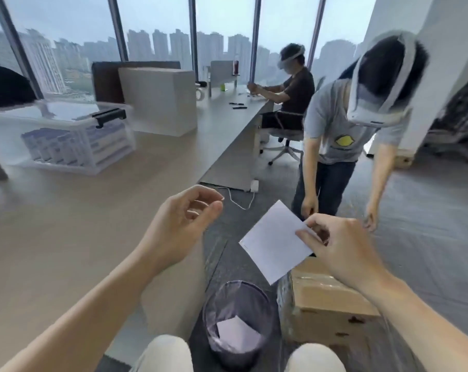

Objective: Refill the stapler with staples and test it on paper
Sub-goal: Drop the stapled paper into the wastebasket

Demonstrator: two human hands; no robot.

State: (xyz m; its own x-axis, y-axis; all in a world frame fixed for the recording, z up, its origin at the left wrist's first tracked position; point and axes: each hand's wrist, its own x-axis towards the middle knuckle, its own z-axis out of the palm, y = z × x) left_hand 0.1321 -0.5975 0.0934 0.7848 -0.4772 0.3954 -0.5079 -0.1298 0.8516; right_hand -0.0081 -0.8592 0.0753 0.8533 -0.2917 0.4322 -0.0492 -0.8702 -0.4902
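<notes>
Paper [274, 241] pinched in right hand [340, 245] hangs over bin [243, 299] and cardboard box [324, 296]; left hand [181, 224] relaxed, empty.

- Paper [275, 240]: plain white, no print showing.
- Worktop [66, 237]: pale beige right across.
- Bin [243, 294]: greyish-purple liner, and a white sheet [236, 335] inside.
- Box [326, 299]: brown cardboard.
- Floor [428, 210]: grey carpet, faintly streaked.
- Tub [114, 157]: clear plastic, black latch [110, 116], blue-and-white packs [53, 146] within.
- Shirt [332, 124] on the standing person: grey with a yellow lemon print.
- Trousers [164, 354]: cream.
</notes>
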